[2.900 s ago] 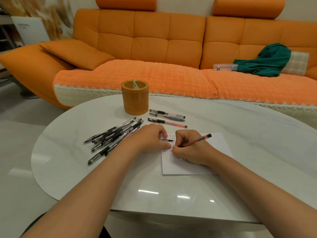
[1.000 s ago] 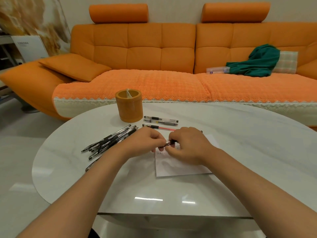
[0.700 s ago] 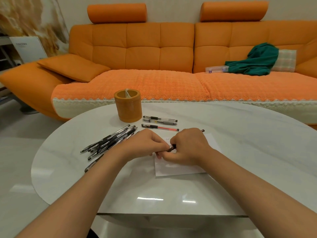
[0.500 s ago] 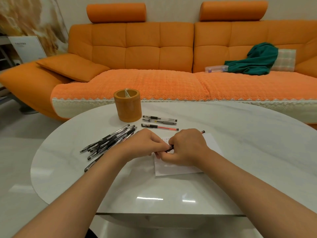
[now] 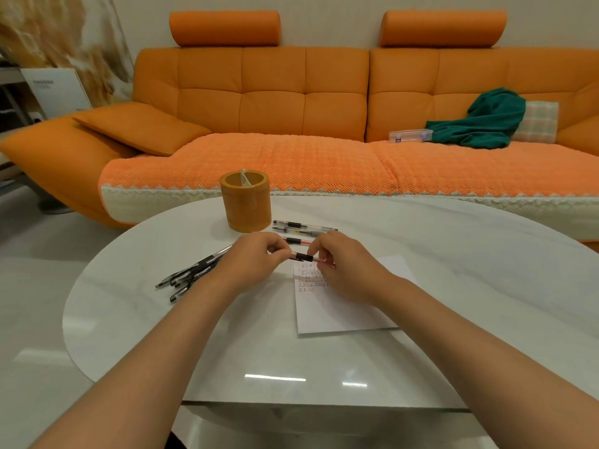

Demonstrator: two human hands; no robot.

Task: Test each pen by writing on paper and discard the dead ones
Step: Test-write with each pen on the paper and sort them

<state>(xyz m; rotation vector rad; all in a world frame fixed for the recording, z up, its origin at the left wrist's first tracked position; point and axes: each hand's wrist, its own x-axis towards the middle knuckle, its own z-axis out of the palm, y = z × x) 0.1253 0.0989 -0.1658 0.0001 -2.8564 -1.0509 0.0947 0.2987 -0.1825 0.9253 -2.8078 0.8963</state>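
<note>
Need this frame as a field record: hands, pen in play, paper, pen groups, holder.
left hand: pinches one end of the clear red-ink pen with black grip
right hand: pinches the same pen's barrel
pen: roughly level, over the sheet's far edge
white paper sheet: flat on the white marble table, small marks at top left
heap of black pens: left of the left hand
three pens: beside the orange cylindrical holder
</note>
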